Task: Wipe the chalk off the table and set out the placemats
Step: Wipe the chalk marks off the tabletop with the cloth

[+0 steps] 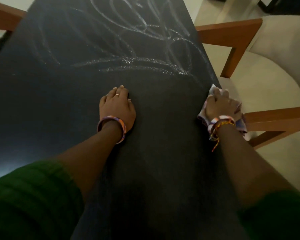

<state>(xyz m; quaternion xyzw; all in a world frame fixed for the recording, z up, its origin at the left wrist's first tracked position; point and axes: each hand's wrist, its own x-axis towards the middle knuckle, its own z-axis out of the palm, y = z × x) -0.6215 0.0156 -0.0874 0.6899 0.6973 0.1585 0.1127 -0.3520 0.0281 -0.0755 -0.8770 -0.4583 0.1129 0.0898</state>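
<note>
Head view, one frame on my feed. Item: dark counter (68,101), long, running away from the hands. Item: chalk scribbles (137,63), white loops and strokes, lying beyond both hands on the far stretch of the counter; the patch directly under and between the hands reads as plain dark surface. Item: left hand (117,106), palm down and flat on the counter, fingers straight and pressed to the surface, holding nothing; a ring (117,95) on one finger, a patterned bangle (112,129) at the wrist. Item: right hand (222,105), well apart from the left, at the counter's right edge, fingers curled down onto a pale cloth (213,90); cloth corners show ahead of the fingertips and behind the wrist, partly hanging past the edge. This wrist carries a second bangle (221,121) and an orange-yellow thread (216,137). Item: green sleeves (29,196) on both arms. Item: wooden chair with cream upholstery (260,71), just right of the right hand, drawn up against the counter. I can see no placemats from here.
</note>
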